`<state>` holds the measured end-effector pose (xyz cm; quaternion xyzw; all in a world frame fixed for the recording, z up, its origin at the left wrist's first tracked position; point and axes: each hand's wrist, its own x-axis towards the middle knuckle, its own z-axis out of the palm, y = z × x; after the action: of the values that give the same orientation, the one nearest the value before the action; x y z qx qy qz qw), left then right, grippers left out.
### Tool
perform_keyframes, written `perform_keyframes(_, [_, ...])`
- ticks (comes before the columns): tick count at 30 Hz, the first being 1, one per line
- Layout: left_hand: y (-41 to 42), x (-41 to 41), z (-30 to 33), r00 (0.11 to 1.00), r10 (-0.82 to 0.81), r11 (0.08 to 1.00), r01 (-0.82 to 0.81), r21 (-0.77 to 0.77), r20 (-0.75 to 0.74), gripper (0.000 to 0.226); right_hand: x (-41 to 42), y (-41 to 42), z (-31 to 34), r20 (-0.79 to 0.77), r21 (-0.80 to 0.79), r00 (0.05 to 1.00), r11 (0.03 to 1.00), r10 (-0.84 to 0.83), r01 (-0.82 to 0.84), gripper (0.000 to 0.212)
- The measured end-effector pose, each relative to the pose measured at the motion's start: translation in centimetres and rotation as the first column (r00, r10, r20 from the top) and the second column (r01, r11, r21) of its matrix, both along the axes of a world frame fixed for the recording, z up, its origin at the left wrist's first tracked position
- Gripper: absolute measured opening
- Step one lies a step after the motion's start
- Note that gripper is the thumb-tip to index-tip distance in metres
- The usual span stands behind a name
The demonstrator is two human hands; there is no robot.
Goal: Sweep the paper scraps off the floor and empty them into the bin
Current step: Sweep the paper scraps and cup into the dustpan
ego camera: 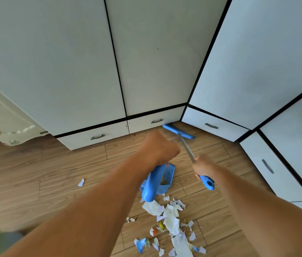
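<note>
1. The left hand [158,148] is closed in a fist around the upper end of the blue plastic dustpan [157,181], which hangs below the fist, above the floor.
2. The dustpan's rounded blue handle [151,186] points down toward the camera; brownish debris lies inside the pan, though its exact nature is hard to make out.
3. The right hand [203,166] is wrapped around the blue-handled broom with a metal shaft [187,149], gripping just above the blue end grip [207,182].
4. The broom's flat blue head [179,131] sits at the floor corner, just beside the white drawer fronts with grey handles [156,121].
5. The torn white and coloured paper scraps [172,221] lie in a loose pile on the wood-plank floor [54,164], directly below the dustpan.
6. One single scrap [81,182] lies well apart, to the left of the pile.
</note>
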<state>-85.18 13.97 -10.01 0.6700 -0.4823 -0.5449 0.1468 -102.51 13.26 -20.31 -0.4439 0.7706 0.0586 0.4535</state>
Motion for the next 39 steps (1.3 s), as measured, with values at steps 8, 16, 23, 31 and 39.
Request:
perform_keyframes(8, [0.3,0.7,0.8,1.0,0.011,0.999,-0.01,0.039,-0.009,0.007,-4.4,2.3,4.6,-0.061,0.018,0.993,0.995,0.1,-0.099,0.059])
perform_keyframes(16, [0.5,1.8,-0.1,0.997,0.076,0.997,-0.076,0.032,-0.004,0.009,2.6,0.1,1.6,-0.009,0.025,0.991,0.991,0.131,-0.13,0.031])
perform_keyframes(23, [1.7,4.1,1.2,0.998,0.071,0.996,-0.07,0.051,-0.001,0.009,3.0,2.3,4.3,0.04,0.058,0.98,0.979,0.196,-0.198,0.056])
perform_keyframes(31, [4.0,8.6,2.0,0.984,0.168,0.985,-0.164,0.061,-0.067,0.013,8.8,1.8,2.4,-0.021,0.015,0.96,0.96,0.28,-0.28,0.036])
perform_keyframes(39, [5.9,11.9,1.7,0.982,0.188,0.982,-0.188,0.019,-0.034,0.009,9.1,3.2,3.7,0.001,0.063,0.957,0.955,0.289,-0.289,0.053])
